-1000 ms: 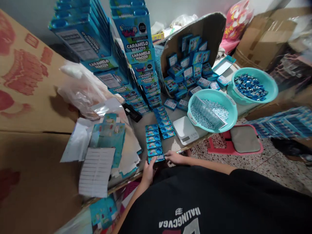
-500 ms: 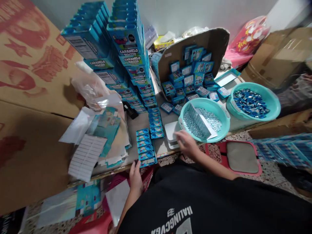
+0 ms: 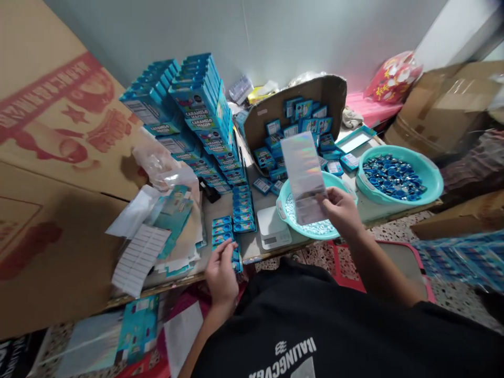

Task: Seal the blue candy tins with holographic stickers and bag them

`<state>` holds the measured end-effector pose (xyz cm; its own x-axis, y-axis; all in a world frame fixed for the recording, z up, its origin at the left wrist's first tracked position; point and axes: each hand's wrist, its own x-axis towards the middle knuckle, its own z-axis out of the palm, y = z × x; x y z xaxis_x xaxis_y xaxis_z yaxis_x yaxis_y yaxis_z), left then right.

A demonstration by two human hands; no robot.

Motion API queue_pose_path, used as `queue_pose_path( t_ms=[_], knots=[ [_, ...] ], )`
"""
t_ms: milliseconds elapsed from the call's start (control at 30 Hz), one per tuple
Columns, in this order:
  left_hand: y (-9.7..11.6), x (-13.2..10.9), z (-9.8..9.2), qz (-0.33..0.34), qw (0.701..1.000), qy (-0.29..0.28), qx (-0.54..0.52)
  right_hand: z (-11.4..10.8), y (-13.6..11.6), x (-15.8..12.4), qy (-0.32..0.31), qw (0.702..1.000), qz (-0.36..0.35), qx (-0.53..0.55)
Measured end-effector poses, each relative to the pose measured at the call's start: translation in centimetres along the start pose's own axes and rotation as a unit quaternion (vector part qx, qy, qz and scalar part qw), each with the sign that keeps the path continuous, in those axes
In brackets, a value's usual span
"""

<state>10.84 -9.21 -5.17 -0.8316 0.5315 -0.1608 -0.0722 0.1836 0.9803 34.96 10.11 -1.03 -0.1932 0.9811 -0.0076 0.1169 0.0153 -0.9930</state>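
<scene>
My right hand [image 3: 342,212] is closed on the lower end of a shiny silvery folded card [image 3: 301,168], raised over a turquoise basin [image 3: 340,181] of small pale blue pellets [image 3: 317,228]. My left hand [image 3: 221,275] is over the near end of a row of small blue boxes [image 3: 221,229], its fingers bent and pressed together. Whether they grip anything is hidden. A second row of small blue boxes [image 3: 243,216] lies beside it. Between the rows and the basin sits a white digital scale [image 3: 271,223].
Tall stacks of blue display boxes [image 3: 205,128] stand at the back left. Flat printed cards [image 3: 175,215] and papers [image 3: 137,257] lie at left. A cut cardboard box [image 3: 334,94] holds loose blue boxes. Another basin [image 3: 431,178] of blue-and-silver pieces stands right.
My right hand has moved from beside the scale to the basin and lifted the folded card out of the pellets. My left hand has shifted onto the near boxes. The view has tilted up.
</scene>
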Motion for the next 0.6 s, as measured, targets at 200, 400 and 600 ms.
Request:
queue_pose_path(
  t_ms=[200,400,600],
  knots=[
    [7.3,0.2,5.9,0.076,0.949,-0.304,0.02,6.6,-3.5,-4.3,-0.173,0.964,0.06,0.192],
    [9.1,0.9,4.0,0.21,0.899,-0.327,0.2,6.9,-2.0,-4.8,-0.049,0.997,0.04,0.053],
    [10.1,1.1,2.3,0.37,0.772,-0.357,0.372,3.5,-4.7,-4.8,0.156,0.846,-0.42,-0.29]
  ],
)
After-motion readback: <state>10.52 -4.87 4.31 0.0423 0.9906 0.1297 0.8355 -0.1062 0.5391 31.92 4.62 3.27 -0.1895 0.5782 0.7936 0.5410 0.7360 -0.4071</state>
